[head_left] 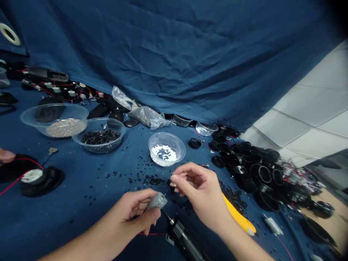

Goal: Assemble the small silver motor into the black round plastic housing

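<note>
The small grey motor [157, 201] sits low in the middle of my view, just above the blue cloth surface [89, 203], its short shaft end pointing up toward my other hand. My left hand [133, 214] has its fingers clamped on the motor's body, thumb on the near side. My right hand [198, 188] hovers just above and to the right of it, thumb and forefinger pinched together on something tiny and pale (too small for me to say what it is).

Right under the motor lies a black electric screwdriver [185, 241], its thin bit aimed up at the motor's end. A yellow-handled tool [239, 217] lies partly hidden beneath my right wrist. Loose black bits [152, 179] are scattered on the cloth just beyond my hands.

Farther back stands a small clear tub [166, 148] of white pieces, and to its left a clear bowl [98, 135] of black parts, with a larger bowl [54, 119] of greyish ones touching it. A heap of black round housings [255, 166] fills the right side. At the left edge lies a black disc part [40, 179] with a red wire, near another person's fingertips [5, 156].
</note>
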Demonstrator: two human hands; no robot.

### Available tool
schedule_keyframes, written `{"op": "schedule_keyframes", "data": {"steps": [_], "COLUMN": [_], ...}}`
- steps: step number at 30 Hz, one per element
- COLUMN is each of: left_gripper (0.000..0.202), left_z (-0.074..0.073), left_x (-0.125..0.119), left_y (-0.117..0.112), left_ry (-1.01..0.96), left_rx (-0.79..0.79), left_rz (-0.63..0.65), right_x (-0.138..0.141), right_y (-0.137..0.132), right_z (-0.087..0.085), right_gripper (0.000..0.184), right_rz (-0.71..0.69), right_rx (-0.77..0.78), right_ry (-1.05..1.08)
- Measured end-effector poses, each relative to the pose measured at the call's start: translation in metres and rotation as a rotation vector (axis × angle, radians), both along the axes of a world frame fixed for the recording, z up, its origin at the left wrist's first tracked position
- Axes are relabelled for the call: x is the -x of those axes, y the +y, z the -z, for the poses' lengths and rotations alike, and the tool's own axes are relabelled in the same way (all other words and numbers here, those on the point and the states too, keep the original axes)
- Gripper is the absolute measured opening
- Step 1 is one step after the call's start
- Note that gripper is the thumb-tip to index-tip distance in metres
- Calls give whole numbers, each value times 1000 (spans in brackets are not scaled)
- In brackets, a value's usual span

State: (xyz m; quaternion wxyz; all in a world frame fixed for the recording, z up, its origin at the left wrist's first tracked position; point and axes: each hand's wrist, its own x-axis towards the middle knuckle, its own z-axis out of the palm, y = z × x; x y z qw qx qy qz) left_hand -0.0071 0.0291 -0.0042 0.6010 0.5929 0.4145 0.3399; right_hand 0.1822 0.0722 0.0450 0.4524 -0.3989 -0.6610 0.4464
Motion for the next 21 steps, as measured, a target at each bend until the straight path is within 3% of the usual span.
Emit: {"op": "schedule_keyframes", "data": {"steps": [4,11,21], "left_gripper": [31,29,33], "left_z": [11,2,1], "left_x": [-5,-2,-4], "left_y": [-5,-5,-7], "left_ry": [-40,25,105], "left_rx": [13,-1,19], "left_rz": [-14,-18,-84], "right_x": [8,17,7], "right_y": [-8,-15,-12], "right_z": [12,17,14], "right_gripper": [10,11,16], "right_rz": [45,34,-26], "right_rx": [63,152,198], "right_ry": [80,192,202]}}
